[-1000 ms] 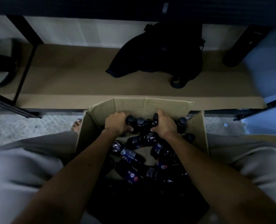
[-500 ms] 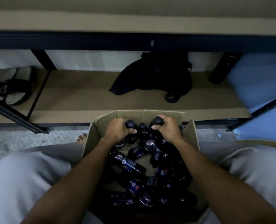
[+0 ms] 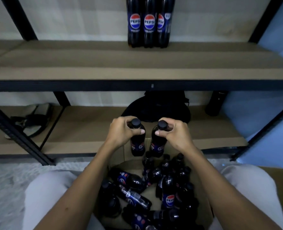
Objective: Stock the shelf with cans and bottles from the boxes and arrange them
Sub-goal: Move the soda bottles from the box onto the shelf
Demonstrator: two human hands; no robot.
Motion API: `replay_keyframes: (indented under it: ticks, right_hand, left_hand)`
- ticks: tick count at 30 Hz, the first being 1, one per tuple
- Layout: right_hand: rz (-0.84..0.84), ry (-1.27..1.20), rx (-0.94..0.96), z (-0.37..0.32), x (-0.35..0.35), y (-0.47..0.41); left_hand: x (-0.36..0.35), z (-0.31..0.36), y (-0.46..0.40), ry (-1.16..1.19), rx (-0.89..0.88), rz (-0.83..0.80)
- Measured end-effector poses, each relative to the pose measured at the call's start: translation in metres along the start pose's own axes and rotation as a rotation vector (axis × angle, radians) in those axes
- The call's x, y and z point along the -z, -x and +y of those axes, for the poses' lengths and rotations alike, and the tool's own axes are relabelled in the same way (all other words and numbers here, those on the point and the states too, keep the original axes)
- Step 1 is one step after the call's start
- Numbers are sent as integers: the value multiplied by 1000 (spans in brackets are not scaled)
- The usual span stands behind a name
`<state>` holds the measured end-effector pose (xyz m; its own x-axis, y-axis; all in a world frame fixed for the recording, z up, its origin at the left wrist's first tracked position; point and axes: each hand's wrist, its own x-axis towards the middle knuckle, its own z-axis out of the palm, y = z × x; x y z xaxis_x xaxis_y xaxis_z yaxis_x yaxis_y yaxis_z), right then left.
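A small bottle in each hand, held up over the box.

My left hand (image 3: 123, 130) grips one bottle (image 3: 137, 140) by its neck, my right hand (image 3: 174, 132) the other bottle (image 3: 157, 141), both upright at frame centre above the cardboard box (image 3: 202, 203) of loose bottles. Three big bottles (image 3: 149, 22) stand on the shelf (image 3: 104, 63) at top centre.

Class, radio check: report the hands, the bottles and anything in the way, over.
Left hand grips one small bottle, right hand another, both above the box. Three large bottles on upper shelf. Dark bag on lower shelf.
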<state>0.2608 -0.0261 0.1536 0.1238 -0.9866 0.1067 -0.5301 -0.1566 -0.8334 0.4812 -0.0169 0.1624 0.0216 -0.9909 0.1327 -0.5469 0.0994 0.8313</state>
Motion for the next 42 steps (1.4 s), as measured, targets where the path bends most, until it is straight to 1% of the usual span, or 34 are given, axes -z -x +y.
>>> replay_keyframes:
  ticks: [6,9,11,14,17,20,22,27,31,37,40,42]
  right_hand:
    - [135,-106,150,-78,53,-9]
    - [193,-183,220,-120,80,-21]
    - [221,-239,283,-150,97,-29]
    - [259,-305,360,-190,120,-46]
    - [338,-304,430,-219,141,-69]
    - [392,-270,450,-235,155,-95]
    - [408,-252,448,-240,157,-112]
    - [410,-180,420,-228,148,-150]
    - [426,-188,387,-218,144,-170]
    - [420,-233,432,-202,124,-165]
    - [351,-296,462,-179,113,-153]
    - [284,-332,461,-156,103,-144]
  left_hand:
    - [42,83,0,151,-219,94]
    - [65,125,-10,184,-308,135]
    - [81,153,-21,211,-348,140]
    - [103,192,-43,219,-406,194]
    - [118,222,-68,200,-460,256]
    - [127,237,-94,207,-473,298]
    - [127,241,-112,193,-460,328]
    - [116,235,-150,219,-406,328]
    - [111,231,-167,211,-389,347]
    - [93,212,-156,189,-457,371]
    - [85,193,-146,199,-452,340]
    - [78,173,-138,148,-445,305]
